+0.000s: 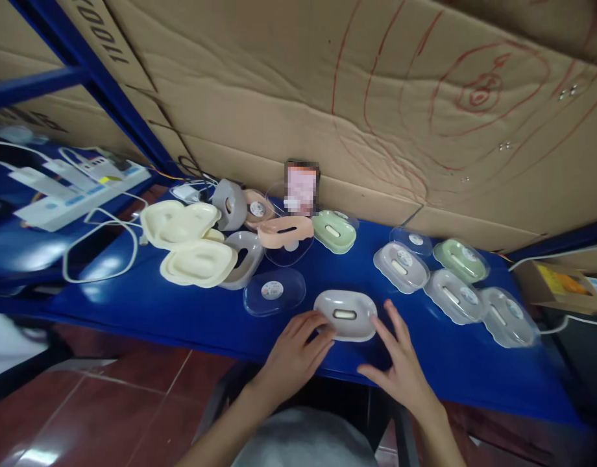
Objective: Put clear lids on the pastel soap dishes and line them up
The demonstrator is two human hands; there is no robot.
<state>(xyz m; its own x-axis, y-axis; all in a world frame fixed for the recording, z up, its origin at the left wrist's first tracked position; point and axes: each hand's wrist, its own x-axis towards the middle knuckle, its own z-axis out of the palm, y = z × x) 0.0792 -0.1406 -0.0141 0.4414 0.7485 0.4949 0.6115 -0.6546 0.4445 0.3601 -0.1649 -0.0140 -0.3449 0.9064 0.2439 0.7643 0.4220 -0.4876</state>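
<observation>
The grey dish (346,302) sits near the table's (220,324) near edge, a pale bar (344,314) in its slot. The left hand (292,349) has its left end between curled fingers and close-set thumb. The right hand (404,368) is spread wide, gripping nothing, one fingertip at the right rim. A clear lid (274,302) lies just left, yellow dishes (200,263) farther left, covered dishes (454,296) off right.

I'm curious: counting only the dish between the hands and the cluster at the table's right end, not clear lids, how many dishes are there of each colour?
Grey dishes: 4
Green dish: 1
Total: 5
</observation>
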